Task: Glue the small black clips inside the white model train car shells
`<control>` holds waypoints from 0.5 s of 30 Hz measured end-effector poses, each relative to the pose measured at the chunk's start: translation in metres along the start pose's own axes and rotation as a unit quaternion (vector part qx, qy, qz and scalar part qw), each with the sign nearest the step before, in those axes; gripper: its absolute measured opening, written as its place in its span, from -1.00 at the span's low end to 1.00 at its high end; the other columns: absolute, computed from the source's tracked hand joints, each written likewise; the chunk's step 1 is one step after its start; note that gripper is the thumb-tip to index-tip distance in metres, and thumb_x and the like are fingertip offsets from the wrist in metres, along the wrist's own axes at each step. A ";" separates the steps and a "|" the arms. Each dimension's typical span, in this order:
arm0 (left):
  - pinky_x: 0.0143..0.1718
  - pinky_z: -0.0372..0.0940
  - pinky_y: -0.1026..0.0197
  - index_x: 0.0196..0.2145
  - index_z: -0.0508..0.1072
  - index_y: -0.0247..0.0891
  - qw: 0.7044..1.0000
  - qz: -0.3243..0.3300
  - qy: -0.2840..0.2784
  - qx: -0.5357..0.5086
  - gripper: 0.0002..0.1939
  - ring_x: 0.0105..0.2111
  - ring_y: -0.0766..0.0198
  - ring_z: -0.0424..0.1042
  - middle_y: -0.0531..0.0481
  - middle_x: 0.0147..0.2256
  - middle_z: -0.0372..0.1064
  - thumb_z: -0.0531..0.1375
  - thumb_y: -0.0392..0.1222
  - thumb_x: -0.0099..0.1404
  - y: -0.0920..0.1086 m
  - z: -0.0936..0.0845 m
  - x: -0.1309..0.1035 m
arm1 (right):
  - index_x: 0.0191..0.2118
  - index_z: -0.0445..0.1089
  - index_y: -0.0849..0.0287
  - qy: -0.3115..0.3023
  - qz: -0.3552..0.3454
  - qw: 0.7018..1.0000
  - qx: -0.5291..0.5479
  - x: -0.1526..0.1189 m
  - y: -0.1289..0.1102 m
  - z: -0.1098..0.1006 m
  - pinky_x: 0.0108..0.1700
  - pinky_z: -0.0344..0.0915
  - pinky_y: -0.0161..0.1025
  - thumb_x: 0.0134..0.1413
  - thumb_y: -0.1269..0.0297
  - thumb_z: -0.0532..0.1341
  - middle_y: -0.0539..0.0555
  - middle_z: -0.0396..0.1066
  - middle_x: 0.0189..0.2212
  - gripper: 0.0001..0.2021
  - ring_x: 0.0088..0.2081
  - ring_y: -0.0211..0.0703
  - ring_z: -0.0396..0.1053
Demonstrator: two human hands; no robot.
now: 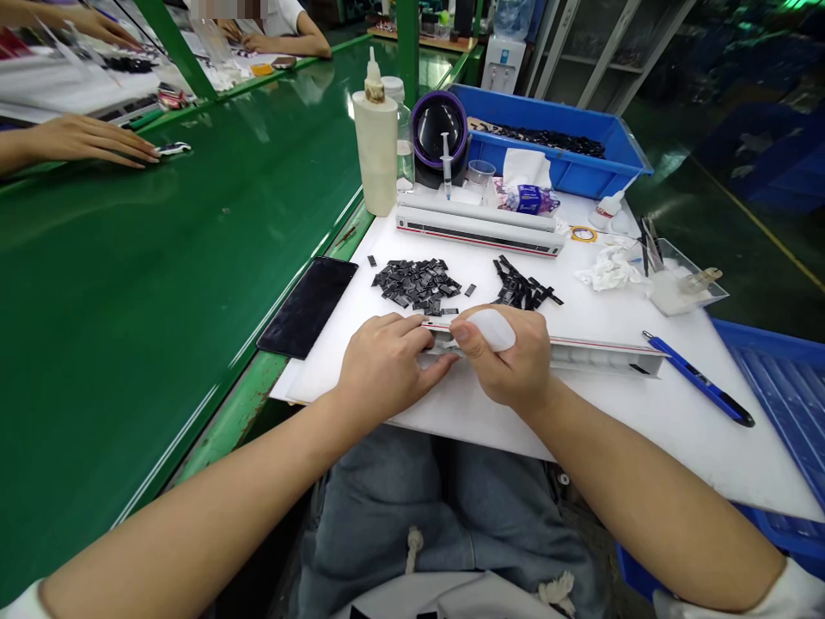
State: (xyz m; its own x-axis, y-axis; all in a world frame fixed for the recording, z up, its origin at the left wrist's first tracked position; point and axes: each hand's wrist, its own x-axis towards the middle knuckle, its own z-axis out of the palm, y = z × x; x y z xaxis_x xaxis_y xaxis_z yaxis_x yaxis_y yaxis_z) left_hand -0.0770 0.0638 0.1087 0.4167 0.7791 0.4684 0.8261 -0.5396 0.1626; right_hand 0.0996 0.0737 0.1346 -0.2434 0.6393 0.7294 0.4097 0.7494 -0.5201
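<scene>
My left hand (387, 361) is closed around the left end of a long white model train body (609, 357) with a red line along its edge. This body lies low over the white work board, its inner side partly facing me. In my right hand (516, 365) is a small white squeeze bottle (493, 328), held above the body near my left fingers. The bottle's tip is hidden by my fingers. Just beyond my hands lie a pile of small black rectangular pieces (418, 284) and a second heap of black strips (522, 285).
Behind the piles stand more white train bodies (480, 230), a tall bottle (375, 155) and a blue bin (567, 168). A phone (308, 307) lies left, a blue pen (702, 378) right. Along the left runs a green conveyor (161, 301); a co-worker's hand (90, 139) rests across it.
</scene>
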 end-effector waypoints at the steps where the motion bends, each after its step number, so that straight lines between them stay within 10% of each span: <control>1: -0.21 0.36 0.00 -0.38 0.52 -0.24 1.000 0.002 0.001 0.000 -0.70 -0.29 0.08 0.46 -0.06 -0.21 0.54 0.19 0.04 0.32 0.000 0.000 0.000 | -0.46 0.40 0.17 0.001 0.000 1.000 0.001 0.000 0.000 0.000 -0.39 0.34 -0.25 0.25 0.27 0.17 0.07 0.49 -0.50 -0.75 -0.45 -0.18 0.45; 15: -0.23 0.36 0.03 -0.37 0.52 -0.25 1.000 0.013 0.004 0.003 -0.71 -0.30 0.09 0.45 -0.09 -0.21 0.54 0.19 0.03 0.32 0.000 -0.001 0.000 | -0.49 0.38 0.18 -0.002 0.007 1.000 -0.003 0.002 0.000 -0.001 -0.37 0.32 -0.26 0.26 0.27 0.16 0.07 0.47 -0.51 -0.72 -0.44 -0.20 0.44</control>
State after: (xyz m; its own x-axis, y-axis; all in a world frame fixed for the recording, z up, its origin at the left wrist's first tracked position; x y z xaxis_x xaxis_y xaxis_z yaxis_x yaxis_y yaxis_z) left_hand -0.0771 0.0634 0.1093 0.4349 0.7624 0.4792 0.8174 -0.5574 0.1451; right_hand 0.1005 0.0744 0.1364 -0.2412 0.6500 0.7206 0.4177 0.7398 -0.5275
